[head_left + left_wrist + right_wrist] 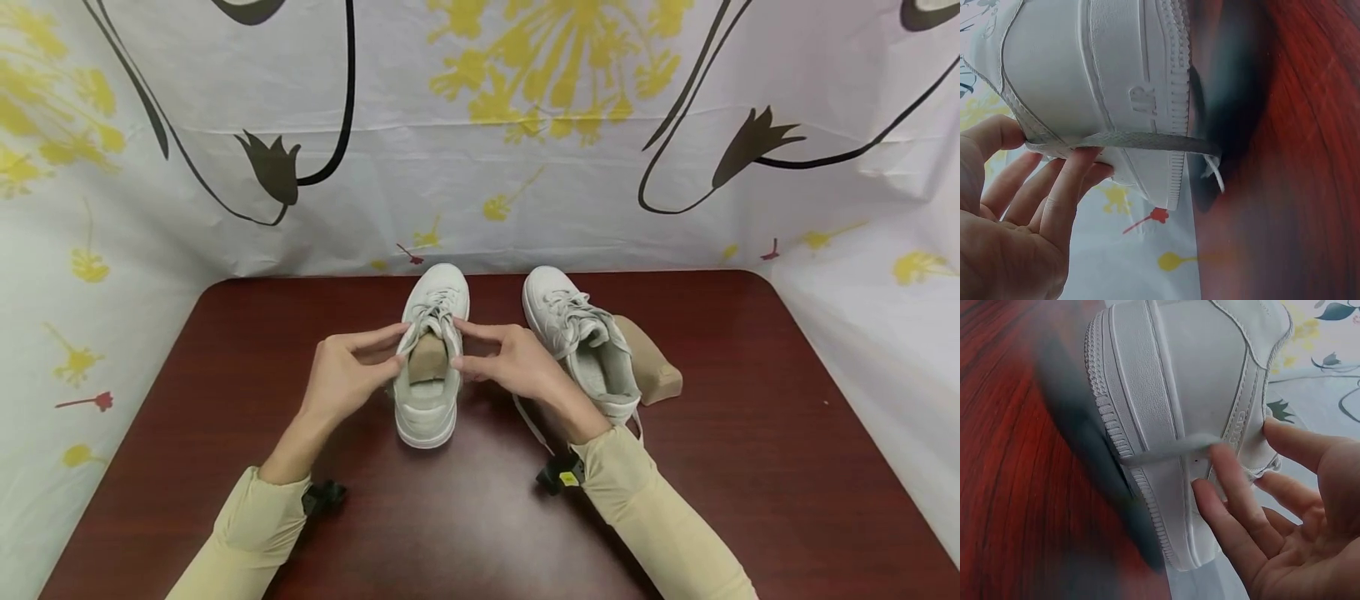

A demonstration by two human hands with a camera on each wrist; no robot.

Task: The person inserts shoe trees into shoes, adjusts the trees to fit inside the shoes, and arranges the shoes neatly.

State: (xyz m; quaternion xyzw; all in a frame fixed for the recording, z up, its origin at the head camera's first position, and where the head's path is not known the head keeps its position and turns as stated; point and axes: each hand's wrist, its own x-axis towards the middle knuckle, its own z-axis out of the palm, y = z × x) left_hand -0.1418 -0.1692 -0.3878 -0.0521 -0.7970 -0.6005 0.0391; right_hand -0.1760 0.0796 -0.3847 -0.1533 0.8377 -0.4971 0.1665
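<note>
A white low-top lace-up shoe (425,421) is held upright, left of the surface's middle, with its toe pointing away from the person and its heel towards them; whether its sole touches the surface is hard to tell. A smooth tan insert (429,358) sits inside its opening, under the tongue and laces, with the pale insole showing behind it. The left hand (345,367) grips the left edge of the opening between thumb and fingers, and the right hand (517,358) grips the right edge in the same way, so both grips are closed on the shoe. A loose flat pale lace (1147,141) hangs down the shoe's left side, beside the left fingertips, and another lace end crosses the right side below the right fingers.

To the right, near the right forearm, stands a second white lace-up shoe (573,325), angled, its opening showing a bare insole. A second tan insert (648,367) lies just beside it on the far right, partly hidden by the shoe.

Both forearms wear pale yellow sleeves (660,508), with a small black device (324,498) at each wrist. The dark reddish-brown wooden surface (465,517) reaches a white sheet (390,192) printed with yellow and dark flowers.
</note>
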